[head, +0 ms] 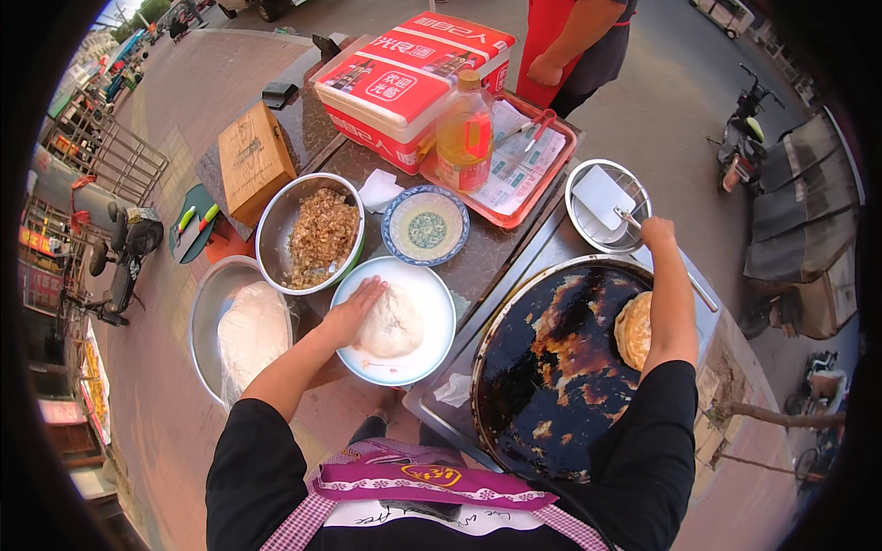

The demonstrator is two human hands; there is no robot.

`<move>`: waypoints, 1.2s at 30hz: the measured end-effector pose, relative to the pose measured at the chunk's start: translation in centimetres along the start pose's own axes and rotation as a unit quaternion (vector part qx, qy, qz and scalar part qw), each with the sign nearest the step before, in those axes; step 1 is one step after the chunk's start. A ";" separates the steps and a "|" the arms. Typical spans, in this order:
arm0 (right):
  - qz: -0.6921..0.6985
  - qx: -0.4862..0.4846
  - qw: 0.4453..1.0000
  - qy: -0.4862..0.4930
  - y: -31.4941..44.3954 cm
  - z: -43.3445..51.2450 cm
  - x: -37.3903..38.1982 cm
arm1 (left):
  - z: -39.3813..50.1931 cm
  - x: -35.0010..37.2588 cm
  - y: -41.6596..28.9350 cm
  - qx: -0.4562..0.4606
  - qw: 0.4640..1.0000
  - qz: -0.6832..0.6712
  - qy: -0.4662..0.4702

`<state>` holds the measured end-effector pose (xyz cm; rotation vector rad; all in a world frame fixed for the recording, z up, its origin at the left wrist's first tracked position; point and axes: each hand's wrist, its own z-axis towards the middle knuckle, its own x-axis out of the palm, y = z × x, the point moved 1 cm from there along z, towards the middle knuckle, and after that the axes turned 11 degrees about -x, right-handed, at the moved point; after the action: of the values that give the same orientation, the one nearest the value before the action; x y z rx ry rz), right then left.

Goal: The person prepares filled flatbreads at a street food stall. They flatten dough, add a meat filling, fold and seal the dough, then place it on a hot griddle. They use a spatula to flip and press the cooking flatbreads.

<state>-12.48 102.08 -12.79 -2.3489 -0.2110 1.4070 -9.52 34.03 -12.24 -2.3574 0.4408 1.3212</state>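
Observation:
My left hand [356, 311] rests with its fingers together on the left side of a round of filled dough [391, 322], which lies on a white plate [431, 348]. In my right hand [658, 233] is the handle of a metal spatula [601, 198]; its flat blade lies over a steel bowl with a wire rack [641, 180]. Beneath my right forearm, a browned flatbread [632, 330] sits at the right side of a large, oily black griddle [551, 365]. A steel bowl of chopped filling [324, 237] stands beyond the plate.
Plastic-covered dough [253, 330] lies in a steel basin at left. Behind stand a patterned bowl of liquid [426, 226], an oil bottle [466, 138], a red tray [510, 215] with tongs, a wooden box [255, 162] and a red-white box [406, 76]. A person [579, 48] stands across the table.

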 end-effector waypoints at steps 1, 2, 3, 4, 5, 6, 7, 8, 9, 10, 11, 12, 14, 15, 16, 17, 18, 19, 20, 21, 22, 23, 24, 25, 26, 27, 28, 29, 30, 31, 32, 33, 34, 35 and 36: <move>-0.005 -0.009 1.000 -0.013 0.3 0.3 0.3 | 0.0 0.1 0.1 -0.004 1.000 -0.004 0.003; -0.013 -0.016 0.999 -0.027 0.3 0.4 0.6 | 0.0 0.1 0.1 -0.001 1.000 -0.011 -0.002; -0.030 -0.001 0.999 -0.032 0.5 0.6 0.9 | -0.1 0.2 0.2 0.002 1.000 -0.011 -0.009; -0.035 -0.008 0.998 -0.051 0.6 0.6 1.1 | -0.1 0.2 0.3 0.006 1.000 -0.014 -0.013; -0.042 -0.016 0.997 -0.059 0.8 0.7 1.4 | -0.2 0.2 0.4 0.012 1.000 -0.023 -0.015; -0.051 -0.014 0.997 -0.064 1.0 0.6 1.6 | -0.2 0.2 0.5 0.016 0.999 -0.026 -0.017; -0.056 -0.025 0.995 -0.082 1.1 0.7 1.7 | -0.2 0.2 0.5 0.018 1.000 -0.018 -0.017; -0.059 -0.015 0.992 -0.110 1.3 0.6 1.7 | -0.2 0.3 0.6 0.019 1.000 -0.016 -0.013; -0.045 -0.002 0.993 -0.114 1.4 0.5 1.5 | -0.2 0.3 0.7 0.014 1.000 -0.015 -0.005; -0.034 0.015 0.994 -0.106 1.9 0.3 1.2 | -0.1 0.3 0.8 0.022 1.000 -0.011 -0.010; -0.013 0.011 0.993 -0.117 2.5 -0.4 0.6 | -0.1 0.3 0.9 0.018 1.000 -0.011 0.004; 0.003 0.016 0.993 -0.117 3.5 -1.2 -0.1 | -0.2 0.3 1.1 0.025 0.999 -0.027 -0.003; 0.090 0.038 0.978 -0.186 6.8 -3.5 -2.4 | -0.5 0.4 1.8 0.032 0.997 -0.073 0.002; 0.104 -0.020 0.952 -0.287 9.4 -5.6 -3.7 | -0.8 0.5 2.3 0.036 0.994 -0.099 -0.001; 0.150 -0.057 0.928 -0.336 12.4 -7.8 -5.2 | -1.1 0.7 2.7 0.040 0.993 -0.115 0.009; 0.183 -0.083 0.896 -0.397 16.3 -10.3 -6.6 | -1.7 1.1 3.2 0.042 0.991 -0.125 0.031; 0.240 -0.119 0.854 -0.447 20.6 -13.0 -7.8 | -2.2 1.4 3.6 0.060 0.988 -0.142 0.030; 0.307 -0.148 0.820 -0.460 25.2 -15.6 -8.8 | -2.7 1.9 3.9 0.075 0.985 -0.154 0.032; 0.360 -0.171 0.802 -0.445 29.9 -18.0 -9.4 | -3.1 2.3 4.0 0.100 0.982 -0.159 0.009; 0.372 -0.215 0.776 -0.461 34.5 -19.6 -10.1 | -3.0 2.7 4.0 0.122 0.973 -0.188 -0.052; 0.396 -0.251 0.771 -0.431 38.7 -20.9 -10.3 | -2.8 3.4 3.7 0.125 0.966 -0.205 -0.093; 0.413 -0.262 0.777 -0.396 42.7 -21.6 -10.3 | -2.6 4.1 3.3 0.134 0.954 -0.226 -0.142; 0.403 -0.263 0.794 -0.370 45.9 -21.7 -10.2 | -1.9 4.7 3.0 0.104 0.962 -0.210 -0.136; 0.399 -0.244 0.821 -0.327 48.3 -21.7 -10.1 | -1.3 5.3 2.7 0.116 0.965 -0.184 -0.145; 0.378 -0.222 0.854 -0.281 50.1 -21.6 -9.7 | -0.7 5.7 2.5 0.130 0.967 -0.161 -0.152; 0.370 -0.206 0.849 -0.317 51.0 -21.5 -9.4 | 0.0 6.0 2.5 0.144 0.967 -0.134 -0.163; 0.362 -0.193 0.860 -0.305 51.8 -21.2 -9.2 | 0.5 6.3 2.5 0.139 0.973 -0.092 -0.161; 0.354 -0.176 0.879 -0.266 52.1 -21.0 -8.9 | 0.9 6.3 2.7 0.154 0.965 -0.151 -0.146; 0.322 -0.165 0.901 -0.240 52.3 -20.7 -8.8 | 1.2 6.2 3.0 0.162 0.958 -0.204 -0.123; 0.296 -0.168 0.908 -0.245 52.2 -20.6 -8.8 | 1.3 6.1 3.4 0.160 0.952 -0.245 -0.084; 0.335 -0.170 0.885 -0.274 52.2 -20.7 -8.9 | 1.3 5.8 3.7 0.174 0.909 -0.374 -0.063; 0.361 -0.165 0.879 -0.266 52.1 -20.6 -8.9 | 1.4 5.4 4.3 0.166 0.886 -0.430 -0.051; 0.355 -0.178 0.872 -0.286 52.3 -20.7 -9.1 | 1.2 5.2 4.9 0.155 0.865 -0.477 -0.021; 0.344 -0.195 0.873 -0.285 52.6 -20.6 -9.3 | 0.8 5.1 5.3 0.141 0.838 -0.526 0.008; 0.328 -0.230 0.865 -0.301 52.9 -20.6 -9.4 | 0.6 4.8 5.8 0.131 0.849 -0.511 0.014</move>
<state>-2.80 45.54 -17.93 -2.3511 0.1286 2.6782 -10.20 28.96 -17.77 -1.8637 -0.5580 0.6385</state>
